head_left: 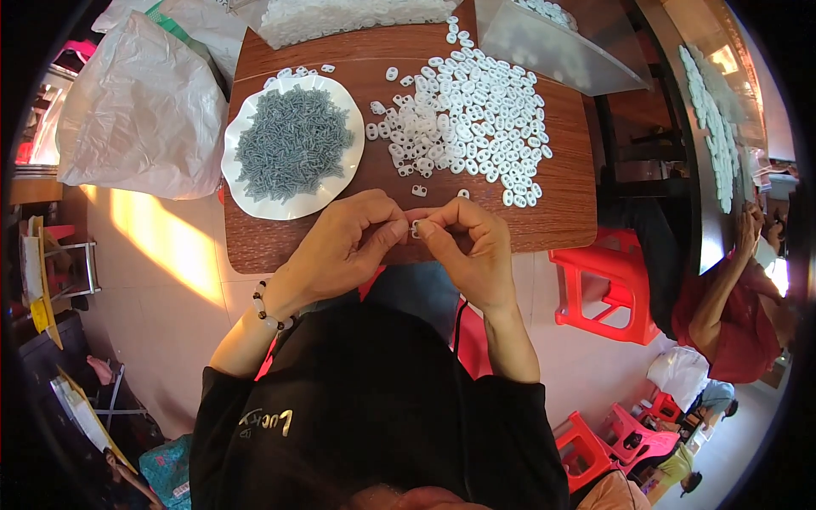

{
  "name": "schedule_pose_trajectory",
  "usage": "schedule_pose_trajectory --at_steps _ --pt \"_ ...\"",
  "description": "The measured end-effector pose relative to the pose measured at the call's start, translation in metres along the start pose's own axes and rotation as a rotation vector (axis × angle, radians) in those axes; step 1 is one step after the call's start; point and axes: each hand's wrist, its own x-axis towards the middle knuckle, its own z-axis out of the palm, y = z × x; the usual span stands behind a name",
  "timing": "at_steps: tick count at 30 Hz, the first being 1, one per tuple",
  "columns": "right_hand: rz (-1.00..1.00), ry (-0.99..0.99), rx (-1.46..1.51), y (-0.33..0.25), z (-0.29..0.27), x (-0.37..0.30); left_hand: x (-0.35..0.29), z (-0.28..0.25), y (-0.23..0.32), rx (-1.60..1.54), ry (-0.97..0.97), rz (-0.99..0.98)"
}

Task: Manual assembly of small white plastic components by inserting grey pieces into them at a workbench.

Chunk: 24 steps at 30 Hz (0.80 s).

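Both hands meet over the near edge of the brown table, fingertips almost touching. My right hand (pixel 470 242) pinches a small white two-hole plastic piece (pixel 416 229) between thumb and forefinger. My left hand (pixel 361 234) is closed in a pinch just beside it; whatever its fingertips hold is too small or hidden to make out. Beyond my left hand stands a white scalloped plate (pixel 235 191) bearing a heap of small grey springs (pixel 293 140). A spread of similar white two-hole pieces (pixel 484 119) covers the table beyond my right hand, with a loose one (pixel 419 190) near my fingers.
The wooden table (pixel 561 212) has a translucent bin (pixel 565 51) at its far right and a large white bag (pixel 140 110) to its left. Red plastic stools (pixel 608 289) stand at the right. Another person in a dark red top (pixel 731 327) sits at a neighbouring table.
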Motion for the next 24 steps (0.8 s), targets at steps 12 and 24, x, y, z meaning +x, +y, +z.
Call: schedule_pose_trajectory --at_steps 12,24 --pt "0.010 0.003 0.029 0.0062 0.0033 0.0009 0.0003 0.0002 -0.0011 0.040 0.022 0.017" --pt "-0.034 0.024 -0.026 0.0041 0.0082 -0.0002 -0.0009 0.0056 -0.0030 0.014 0.088 0.018"
